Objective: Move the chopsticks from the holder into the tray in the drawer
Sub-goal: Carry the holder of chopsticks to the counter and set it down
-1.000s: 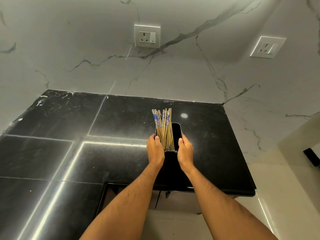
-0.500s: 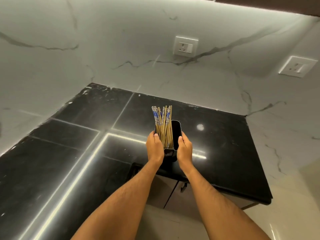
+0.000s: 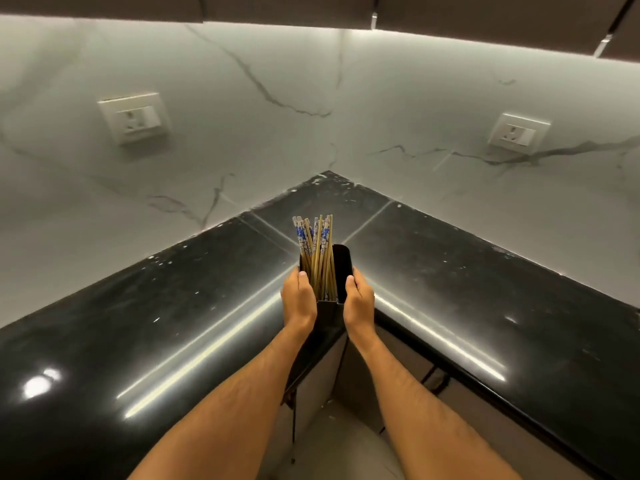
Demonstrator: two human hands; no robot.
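Both hands clasp black holder of blue-topped chopsticks.

There is only one view, from a wide-angle camera on the person's head. It looks forward and down along both bare forearms, which reach in from the bottom edge, to the hands near the middle of the picture. It faces straight into the inner corner of the black desk, where two marble walls meet. The underside of the upper cabinets runs along the top edge. The wide lens bends the straight edges outward.
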